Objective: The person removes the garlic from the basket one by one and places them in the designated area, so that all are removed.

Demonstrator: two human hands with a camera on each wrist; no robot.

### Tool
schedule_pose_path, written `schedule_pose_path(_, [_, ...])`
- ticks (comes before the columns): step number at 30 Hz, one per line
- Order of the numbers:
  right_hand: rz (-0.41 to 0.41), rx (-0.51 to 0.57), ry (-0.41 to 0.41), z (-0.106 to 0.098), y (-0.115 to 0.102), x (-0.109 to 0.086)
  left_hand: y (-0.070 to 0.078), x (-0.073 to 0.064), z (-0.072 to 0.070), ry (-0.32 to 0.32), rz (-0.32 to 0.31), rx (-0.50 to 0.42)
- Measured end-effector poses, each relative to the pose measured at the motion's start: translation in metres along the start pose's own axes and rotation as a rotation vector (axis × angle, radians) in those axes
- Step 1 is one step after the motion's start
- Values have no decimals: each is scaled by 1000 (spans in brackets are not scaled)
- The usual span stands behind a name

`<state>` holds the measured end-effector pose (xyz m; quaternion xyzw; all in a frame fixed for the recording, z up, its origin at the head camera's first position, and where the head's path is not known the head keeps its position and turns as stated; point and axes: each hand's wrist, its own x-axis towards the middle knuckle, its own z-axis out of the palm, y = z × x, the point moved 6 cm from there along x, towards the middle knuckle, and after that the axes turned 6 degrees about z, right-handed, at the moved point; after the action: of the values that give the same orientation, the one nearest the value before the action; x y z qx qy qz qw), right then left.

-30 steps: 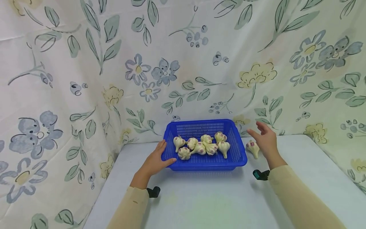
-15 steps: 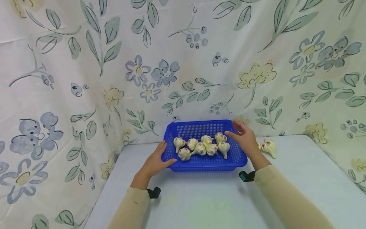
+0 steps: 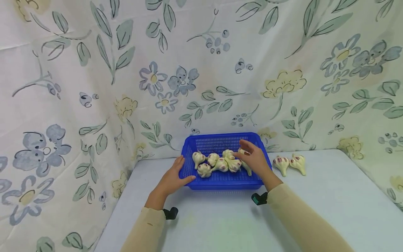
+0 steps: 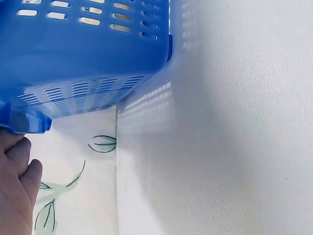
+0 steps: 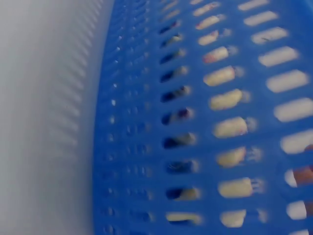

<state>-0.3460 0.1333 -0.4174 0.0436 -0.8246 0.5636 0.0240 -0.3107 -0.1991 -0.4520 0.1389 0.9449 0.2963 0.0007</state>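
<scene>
A blue slotted plastic basket (image 3: pixel 220 185) holds several garlic bulbs (image 3: pixel 221 164), white with purple marks. My left hand (image 3: pixel 170 180) rests on its left end, thumb along the front corner and fingers along the side. In the left wrist view, the fingertips (image 4: pixel 32 174) lie right at the rim. My right hand (image 3: pixel 254 161) is over the right part of the basket, fingers apart and partly covering a garlic bulb (image 3: pixel 247 170). The right wrist view shows the basket wall (image 5: pixel 151 98), with bulbs and part of a finger (image 5: pixel 305 177) visible through its slots.
Two garlic bulbs (image 3: pixel 281 163) lie side by side on the white table (image 3: pixel 217 220), right of the basket. Behind the table hangs a floral curtain (image 3: pixel 207 70), close to the basket's back; it continues along the left side.
My right hand has moved left, from over the bulbs on the table, across the basket's right rim to above the bulbs inside. My left hand has stayed on the basket.
</scene>
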Motion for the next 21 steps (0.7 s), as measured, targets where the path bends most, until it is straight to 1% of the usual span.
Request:
schedule_pose_path(5, [39,-6,-20,8,4,4,0,0,0,2,8,5])
schedule_pose_path(8, [70,-35,-44,11,7,7,1,-1,0,5,6,10])
schedule_pose_path(11, [105,-80,-87,14,11,10,1,0,-1,0,3,10])
schedule_pose_path(16, [120,-151,-168,23,16,13,1,-1,-1,-6,-10,-4])
schedule_pose_path(18, [113,-188,-192,26,16,13,2,-1,-2,-6,-11,-5])
schedule_pose_path(21, [107,-242,-222,29,17,13,2,-1,-2,-8,-2,-3])
